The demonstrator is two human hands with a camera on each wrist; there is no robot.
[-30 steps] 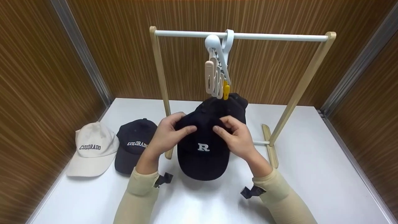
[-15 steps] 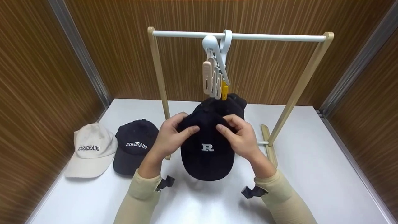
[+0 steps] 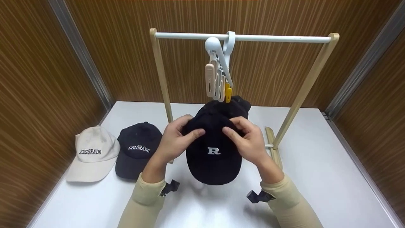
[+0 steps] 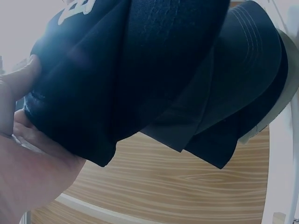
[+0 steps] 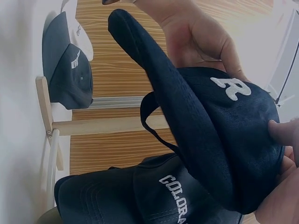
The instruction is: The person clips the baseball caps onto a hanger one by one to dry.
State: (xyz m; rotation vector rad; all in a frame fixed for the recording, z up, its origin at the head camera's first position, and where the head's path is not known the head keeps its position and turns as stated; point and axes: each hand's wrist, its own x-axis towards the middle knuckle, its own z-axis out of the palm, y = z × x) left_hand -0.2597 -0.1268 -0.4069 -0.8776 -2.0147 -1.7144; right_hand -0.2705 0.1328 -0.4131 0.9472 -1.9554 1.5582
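Observation:
A black baseball cap [image 3: 214, 169] with a white letter R is held up in front of the rack, brim down. My left hand [image 3: 175, 139] pinches its crown on the left, thumb on the front. On the right, my right hand [image 3: 248, 141] pinches the crown the same way; the fingers behind the fabric are mostly hidden. Behind it hangs another dark cap [image 3: 240, 109], largely covered; the right wrist view shows white lettering on this dark cap [image 5: 117, 196]. Further back in the left wrist view appears a beige brim [image 4: 290, 79].
A white clip hanger [image 3: 218, 50] with pale clips and a yellow clip [image 3: 228, 95] hangs from the rack's white bar [image 3: 281, 38]. Wooden posts [image 3: 305, 91] stand either side. A beige cap [image 3: 95, 148] and a dark COLORADO cap [image 3: 137, 152] lie on the white table at left.
Both hands have shifted slightly right with the R cap between them, keeping their grip. The caps on the table and the rack stay in place; the head view has moved a little.

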